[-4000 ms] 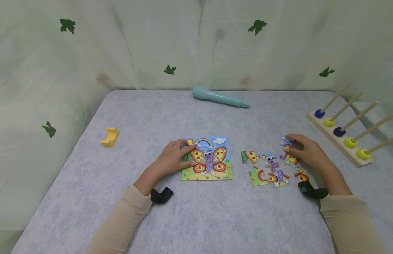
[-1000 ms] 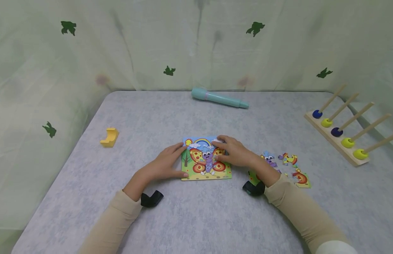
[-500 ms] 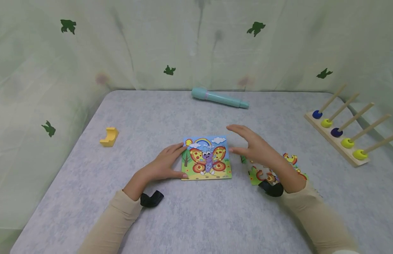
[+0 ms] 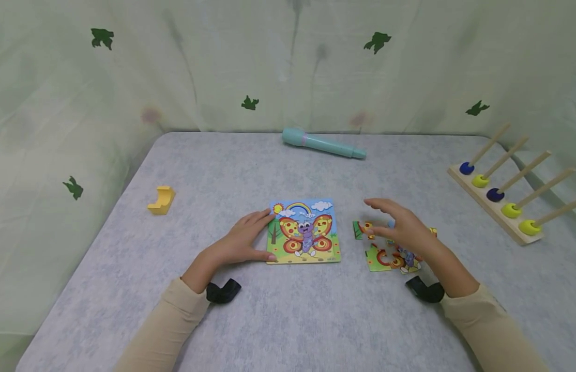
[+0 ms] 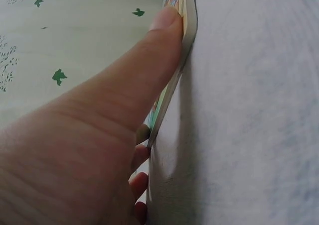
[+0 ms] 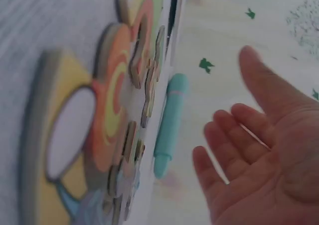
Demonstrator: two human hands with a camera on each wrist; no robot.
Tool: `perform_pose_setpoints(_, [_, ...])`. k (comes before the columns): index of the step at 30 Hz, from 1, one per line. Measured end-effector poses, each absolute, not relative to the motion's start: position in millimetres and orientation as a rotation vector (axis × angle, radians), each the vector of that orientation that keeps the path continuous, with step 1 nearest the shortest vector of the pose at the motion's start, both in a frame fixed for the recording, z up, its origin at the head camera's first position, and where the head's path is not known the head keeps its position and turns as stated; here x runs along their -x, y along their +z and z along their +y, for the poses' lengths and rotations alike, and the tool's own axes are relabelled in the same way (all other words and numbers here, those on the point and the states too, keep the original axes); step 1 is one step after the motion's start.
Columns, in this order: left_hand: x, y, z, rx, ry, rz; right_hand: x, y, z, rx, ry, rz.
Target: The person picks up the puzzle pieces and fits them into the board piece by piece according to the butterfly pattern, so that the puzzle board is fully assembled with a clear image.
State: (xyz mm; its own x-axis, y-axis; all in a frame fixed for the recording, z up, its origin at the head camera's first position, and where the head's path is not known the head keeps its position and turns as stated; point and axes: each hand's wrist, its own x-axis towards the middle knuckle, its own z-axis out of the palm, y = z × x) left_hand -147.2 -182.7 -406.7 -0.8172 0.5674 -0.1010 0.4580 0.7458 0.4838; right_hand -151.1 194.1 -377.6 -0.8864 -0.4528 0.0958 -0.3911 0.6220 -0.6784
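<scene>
A square butterfly puzzle board (image 4: 307,232) lies flat at the middle of the table. My left hand (image 4: 239,240) rests along its left side, thumb (image 5: 159,46) on the lower left corner and straight fingers at the upper left edge. Loose puzzle pieces (image 4: 378,258) lie right of the board, some hidden under my right hand (image 4: 409,232). That hand hovers over them with thumb and fingers spread apart, nothing between them. In the right wrist view, a piece with an orange swirl (image 6: 110,110) stands close to the camera, beside the spread fingers.
A teal microphone-shaped toy (image 4: 322,143) lies near the back edge. On the right is a wooden peg stand (image 4: 495,206) with blue and yellow beads. A yellow curved block (image 4: 162,200) sits at the left. A pale curtain hangs behind the table.
My right hand has brought the cloud piece from the loose pieces to the board's upper right, let go, and moved back right over the pieces. My left hand slid down to the board's left edge.
</scene>
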Motion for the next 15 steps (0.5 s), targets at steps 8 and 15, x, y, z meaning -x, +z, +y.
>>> perform_pose_setpoints(8, [148.5, -409.0, -183.4, -0.820, 0.656, 2.718, 157.7, -401.0, 201.5, 0.591, -1.056, 2.645])
perform_pose_setpoints(15, [149.2, -412.9, -184.6, -0.846, 0.682, 2.739, 157.5, -404.6, 202.4, 0.713, -0.997, 2.666])
